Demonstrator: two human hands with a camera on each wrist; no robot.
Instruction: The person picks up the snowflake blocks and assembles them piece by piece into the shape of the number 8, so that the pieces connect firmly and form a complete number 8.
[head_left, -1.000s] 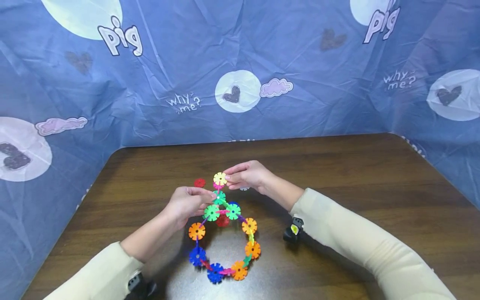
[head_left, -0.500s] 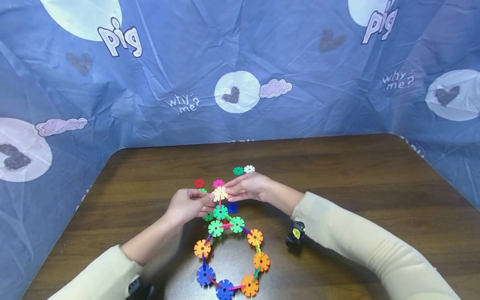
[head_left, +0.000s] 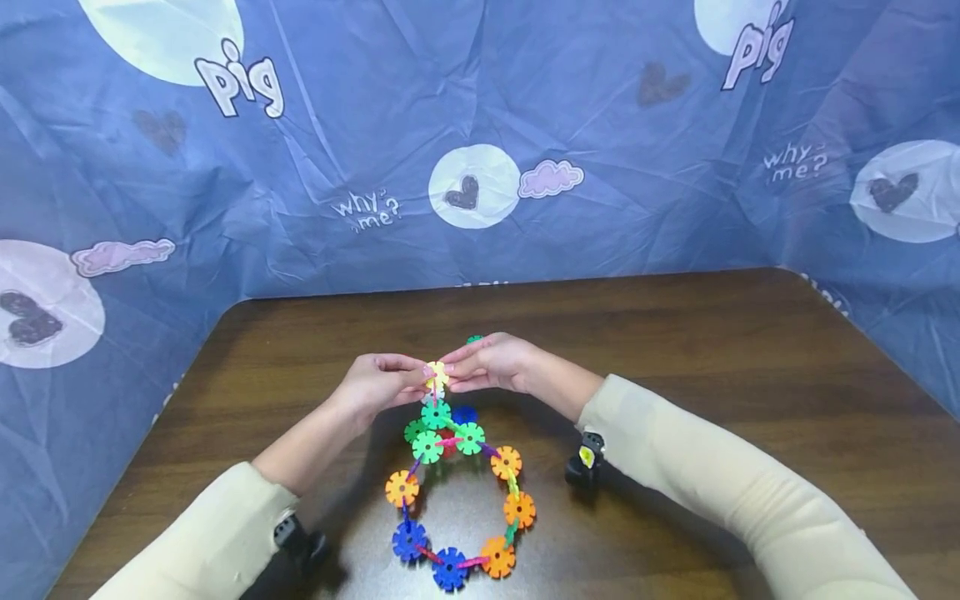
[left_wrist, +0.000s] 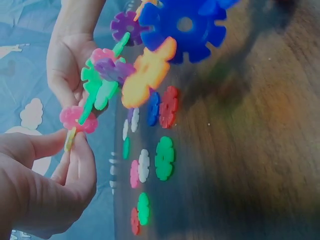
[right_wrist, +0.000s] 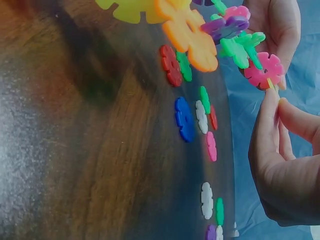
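Observation:
A linked chain of flower-shaped plastic discs hangs over the table in the head view. Its top piece, a pale yellow disc [head_left: 437, 377], is pinched from both sides. My left hand [head_left: 381, 385] holds its left edge between thumb and fingers; my right hand [head_left: 495, 362] pinches its right edge. A pink disc [right_wrist: 265, 70] joins the yellow one to a green disc [head_left: 435, 414]. Below, green discs lead into a ring with orange discs [head_left: 519, 509] and blue discs [head_left: 409, 542]. In both wrist views the yellow disc appears edge-on, partly hidden by fingertips.
Loose discs lie flat on the brown table [head_left: 675, 375] beyond and under the chain: a blue disc [right_wrist: 185, 120], a red disc [left_wrist: 169, 106], a green disc [left_wrist: 164, 158], a white disc [right_wrist: 207, 200] and several others. A blue printed cloth [head_left: 600, 100] stands behind the table.
My left hand has moved from the green disc up to the yellow disc. The chain dipped toward me, then rose slightly. My right hand stays on the yellow disc.

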